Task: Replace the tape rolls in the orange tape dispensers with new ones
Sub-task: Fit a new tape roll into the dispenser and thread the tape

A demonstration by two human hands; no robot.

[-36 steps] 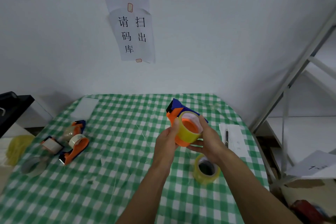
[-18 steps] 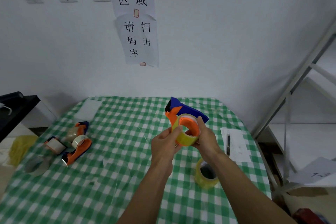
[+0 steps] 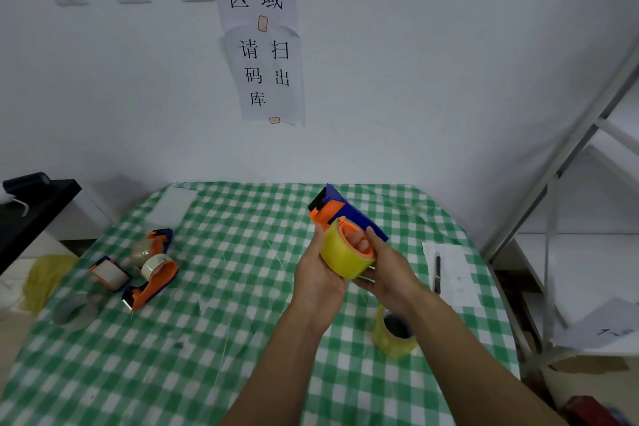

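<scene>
Frame centre, above surface [image 3: 242, 339]: left grip [image 3: 320, 275] curled round yellow roll [image 3: 340, 258] on dispenser [image 3: 340, 214]. Right grip [image 3: 389, 270] clamps dispenser, fingers mostly hidden behind roll. Spare roll [image 3: 396, 339] lower right, rim behind forearm.

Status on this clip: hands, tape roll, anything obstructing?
Left hand grips yellow roll, seated on orange dispenser. Right hand holds the dispenser. Nothing blocking.

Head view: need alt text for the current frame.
The left hand grips a yellow tape roll seated on an orange tape dispenser that the right hand holds above a green checked tablecloth. A spare yellow roll sits on the cloth by the right forearm; two more orange dispensers lie at far left, a pen on paper at right.
</scene>
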